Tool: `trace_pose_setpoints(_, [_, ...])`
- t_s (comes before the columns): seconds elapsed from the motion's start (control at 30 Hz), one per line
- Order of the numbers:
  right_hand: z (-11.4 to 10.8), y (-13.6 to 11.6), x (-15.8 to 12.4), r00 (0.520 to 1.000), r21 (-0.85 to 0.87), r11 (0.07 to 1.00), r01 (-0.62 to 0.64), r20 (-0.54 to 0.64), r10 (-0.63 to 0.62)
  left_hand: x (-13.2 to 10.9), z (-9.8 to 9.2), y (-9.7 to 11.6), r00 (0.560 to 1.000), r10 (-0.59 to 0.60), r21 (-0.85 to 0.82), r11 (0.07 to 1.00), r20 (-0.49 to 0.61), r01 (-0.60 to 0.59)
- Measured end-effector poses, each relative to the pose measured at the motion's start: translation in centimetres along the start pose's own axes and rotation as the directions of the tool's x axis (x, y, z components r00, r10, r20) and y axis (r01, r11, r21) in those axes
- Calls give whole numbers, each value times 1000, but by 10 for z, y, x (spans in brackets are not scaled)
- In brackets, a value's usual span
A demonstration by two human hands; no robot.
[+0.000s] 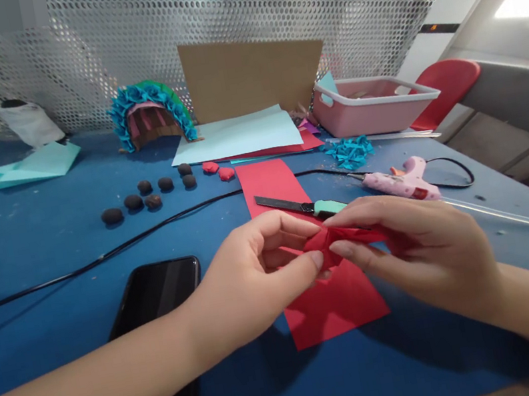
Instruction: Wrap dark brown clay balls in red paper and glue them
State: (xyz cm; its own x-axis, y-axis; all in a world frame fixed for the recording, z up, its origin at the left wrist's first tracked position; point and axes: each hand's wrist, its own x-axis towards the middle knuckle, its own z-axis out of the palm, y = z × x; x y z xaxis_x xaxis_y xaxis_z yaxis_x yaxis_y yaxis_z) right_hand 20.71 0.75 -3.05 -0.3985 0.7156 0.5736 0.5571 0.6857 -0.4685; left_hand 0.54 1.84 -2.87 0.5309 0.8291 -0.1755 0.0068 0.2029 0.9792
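Observation:
Between my two hands is a small piece of crumpled red paper [322,240]. My left hand [261,273] pinches its left end between thumb and fingers. From the other side, my right hand [419,246] grips the paper's longer tail, part of which is hidden in the palm. Under both hands a red paper strip [331,312] lies flat on the blue table. A pair of scissors or a cutter with a black blade and mint-green handle [329,206] rests across the strip, just beyond my fingers. Two little red paper balls [218,170] sit farther back.
A black phone [158,290] lies by my left forearm. A black cable [149,234] crosses the table to a pink glue gun [401,182]. Several dark balls [133,202], a blue paper-flower arch [146,99], a pink basket [375,105] and cardboard [249,75] stand behind.

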Motion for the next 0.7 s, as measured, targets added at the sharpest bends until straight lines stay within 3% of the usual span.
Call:
trace_pose_setpoints(0.23, [-2, -8, 1, 996, 119, 989, 90, 1, -91, -4, 4, 1, 997, 75, 66, 995, 9, -76])
trace_pose_setpoints(0.57, [-2, -9, -2, 950, -142, 943, 302, -31, -309, -5, 7, -1, 996, 45, -45, 998, 81, -41])
trace_pose_setpoints(0.7, [-1, -8, -4, 959, -200, 941, 272, -29, -283, -4, 6, 0, 995, 51, -16, 999, 87, -49])
